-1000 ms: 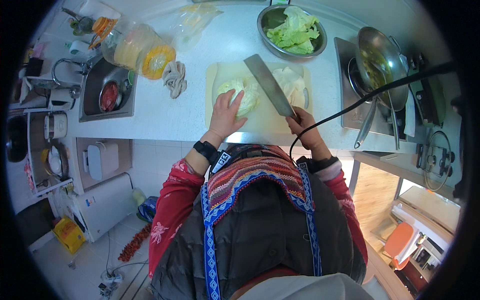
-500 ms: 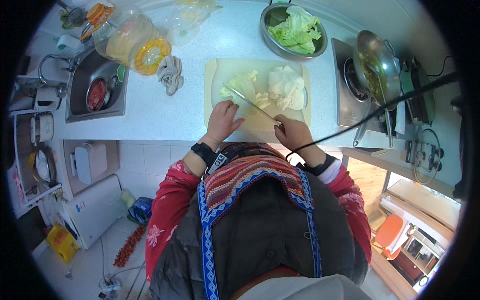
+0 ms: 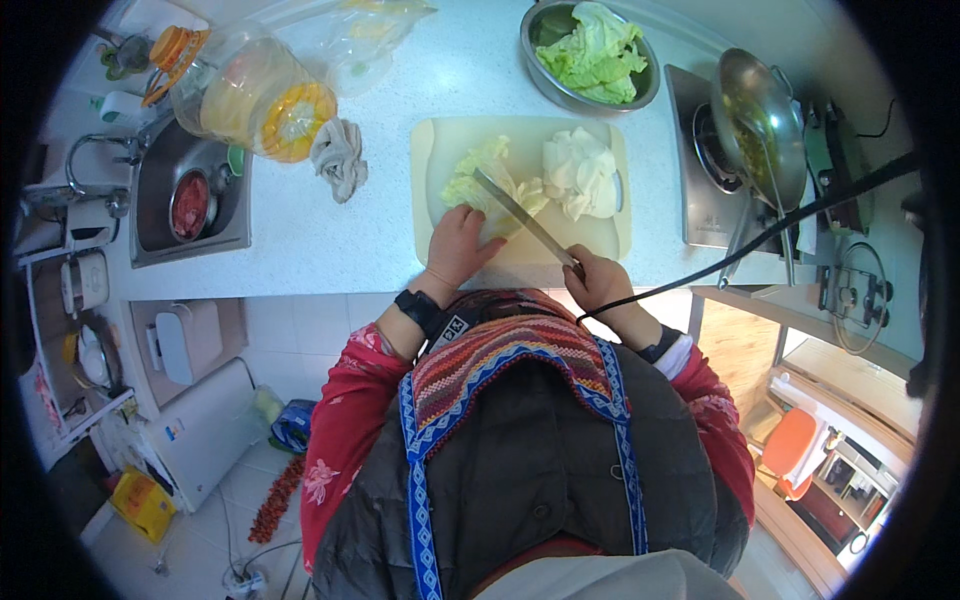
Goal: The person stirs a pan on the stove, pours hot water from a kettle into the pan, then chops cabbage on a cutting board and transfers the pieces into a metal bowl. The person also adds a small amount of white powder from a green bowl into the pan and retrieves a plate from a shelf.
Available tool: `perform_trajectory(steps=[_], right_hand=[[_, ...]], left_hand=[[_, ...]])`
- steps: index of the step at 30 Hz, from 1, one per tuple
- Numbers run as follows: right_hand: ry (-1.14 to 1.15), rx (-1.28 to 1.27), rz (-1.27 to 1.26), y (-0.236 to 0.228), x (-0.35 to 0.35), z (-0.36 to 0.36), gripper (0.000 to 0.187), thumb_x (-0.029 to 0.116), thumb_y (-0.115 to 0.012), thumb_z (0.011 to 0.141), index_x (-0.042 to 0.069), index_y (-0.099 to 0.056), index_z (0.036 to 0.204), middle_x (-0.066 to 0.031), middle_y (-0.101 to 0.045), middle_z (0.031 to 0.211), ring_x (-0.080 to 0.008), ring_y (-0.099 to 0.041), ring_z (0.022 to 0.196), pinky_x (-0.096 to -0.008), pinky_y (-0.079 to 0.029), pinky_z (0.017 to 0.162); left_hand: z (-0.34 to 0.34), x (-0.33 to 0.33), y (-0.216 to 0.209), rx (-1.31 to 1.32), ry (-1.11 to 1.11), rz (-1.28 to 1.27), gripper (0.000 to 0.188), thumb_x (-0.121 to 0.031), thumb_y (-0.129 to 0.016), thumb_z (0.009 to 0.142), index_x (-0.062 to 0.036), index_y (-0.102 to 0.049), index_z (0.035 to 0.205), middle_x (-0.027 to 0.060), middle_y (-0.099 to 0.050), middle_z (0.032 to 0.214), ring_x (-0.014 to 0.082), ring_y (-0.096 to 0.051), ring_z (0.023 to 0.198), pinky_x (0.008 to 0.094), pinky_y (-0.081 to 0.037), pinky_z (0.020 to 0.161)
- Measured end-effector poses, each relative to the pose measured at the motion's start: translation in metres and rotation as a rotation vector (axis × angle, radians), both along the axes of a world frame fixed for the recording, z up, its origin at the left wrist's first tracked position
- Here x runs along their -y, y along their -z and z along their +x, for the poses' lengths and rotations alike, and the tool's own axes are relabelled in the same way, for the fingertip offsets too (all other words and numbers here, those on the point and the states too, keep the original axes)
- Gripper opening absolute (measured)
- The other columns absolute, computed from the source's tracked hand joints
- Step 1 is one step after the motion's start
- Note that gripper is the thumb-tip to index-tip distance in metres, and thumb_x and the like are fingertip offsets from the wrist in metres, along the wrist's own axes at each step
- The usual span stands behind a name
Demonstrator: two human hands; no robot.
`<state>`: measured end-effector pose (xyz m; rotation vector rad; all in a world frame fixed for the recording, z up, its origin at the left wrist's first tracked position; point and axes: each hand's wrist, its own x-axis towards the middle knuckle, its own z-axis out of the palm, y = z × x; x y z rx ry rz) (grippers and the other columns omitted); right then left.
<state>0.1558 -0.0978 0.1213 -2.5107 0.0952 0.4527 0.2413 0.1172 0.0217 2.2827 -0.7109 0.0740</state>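
Note:
A pale cutting board (image 3: 435,140) lies on the counter in front of me. Leafy yellow-green cabbage (image 3: 490,155) is spread over its left half, and a heap of white cabbage pieces (image 3: 582,175) sits on the right. My right hand (image 3: 603,282) is wrapped round the handle of a knife (image 3: 525,217), whose blade slants up and left across the leafy cabbage. At the board's near left, my left hand (image 3: 460,245) holds the cabbage down, fingertips on its near edge and thumb apart, left of the blade. Whether the blade touches the board is hard to tell.
Beyond the board stands a metal bowl (image 3: 552,84) of green leaves. To the right, a wok (image 3: 745,90) sits on the gas stove (image 3: 705,225). A grey cloth (image 3: 340,165), a big plastic jug (image 3: 235,85) and a sink (image 3: 150,225) are left. A black cable (image 3: 735,258) crosses my right side.
The knife has shifted right over the cabbage, and more of its blade's flat side shows. My right hand moved slightly right and nearer me. The left hand stays at the cabbage. The view shifted a little.

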Motion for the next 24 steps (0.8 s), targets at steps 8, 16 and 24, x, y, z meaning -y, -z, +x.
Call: perform_trajectory(steps=[8, 16, 24], right_hand=[[-0.079, 0.001, -0.074, 0.01, -0.004, 0.007, 0.017, 0.018, -0.051, 0.081, 0.003, -0.051, 0.089, -0.0192, -0.059, 0.066, -0.0367, -0.059, 0.064, -0.0449, -0.046, 0.059], [-0.107, 0.121, -0.118, 0.052, -0.03, 0.047, 0.016, 0.02, -0.048, 0.082, 0.004, -0.048, 0.085, -0.0195, -0.056, 0.063, -0.0379, -0.057, 0.061, -0.0479, -0.044, 0.057], [-0.174, 0.078, 0.01, 0.04, -0.006, 0.037, 0.018, 0.023, -0.049, 0.08, 0.005, -0.052, 0.082, -0.0185, -0.059, 0.068, -0.0374, -0.058, 0.066, -0.0473, -0.045, 0.06]], left_hand=[[0.001, 0.001, 0.0, -0.048, 0.012, 0.023, 0.037, -0.027, -0.07, 0.065, -0.0005, -0.054, 0.085, 0.0161, -0.05, 0.084, 0.0339, -0.051, 0.08, 0.0401, -0.044, 0.069], [-0.003, 0.0, -0.006, 0.002, 0.064, 0.126, 0.046, -0.025, -0.073, 0.06, -0.0001, -0.053, 0.092, 0.0164, -0.05, 0.09, 0.0332, -0.051, 0.085, 0.0401, -0.044, 0.074], [-0.013, -0.03, -0.022, -0.095, -0.084, -0.074, 0.041, -0.013, -0.072, 0.059, -0.0033, -0.052, 0.094, 0.0128, -0.051, 0.091, 0.0282, -0.052, 0.08, 0.0343, -0.045, 0.069]])
